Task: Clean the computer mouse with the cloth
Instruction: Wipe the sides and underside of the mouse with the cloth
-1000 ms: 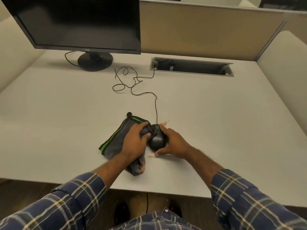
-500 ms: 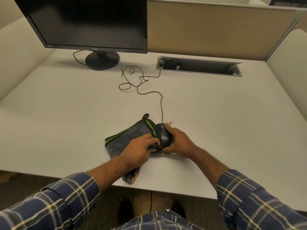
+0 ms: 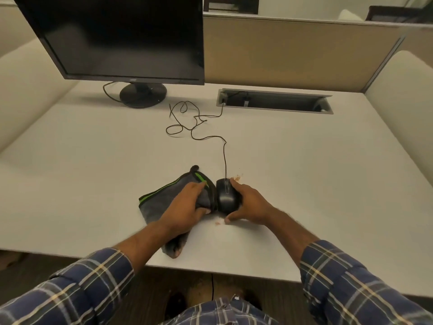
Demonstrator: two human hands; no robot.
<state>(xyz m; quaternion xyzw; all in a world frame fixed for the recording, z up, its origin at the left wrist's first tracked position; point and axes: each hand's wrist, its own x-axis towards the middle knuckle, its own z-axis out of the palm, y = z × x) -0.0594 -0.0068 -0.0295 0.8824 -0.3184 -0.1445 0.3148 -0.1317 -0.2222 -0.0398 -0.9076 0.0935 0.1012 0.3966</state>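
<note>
On the desk (image 3: pixel 93 184), left hand (image 3: pixel 185 207) clutches cloth (image 3: pixel 159 202); right hand (image 3: pixel 250 202) grasps mouse (image 3: pixel 226 195); monitor logo unreadable.

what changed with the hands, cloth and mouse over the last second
The left hand, gripping the grey green-striped cloth, has slid off the top of the black wired computer mouse to its left side, leaving the top uncovered. The right hand still holds the mouse on the white desk. The cable and monitor stayed put.

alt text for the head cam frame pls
A person's right hand grips a black wired mouse on a white desk while the left hand presses a grey, green-striped cloth against its side. A dark monitor stands behind.
</note>
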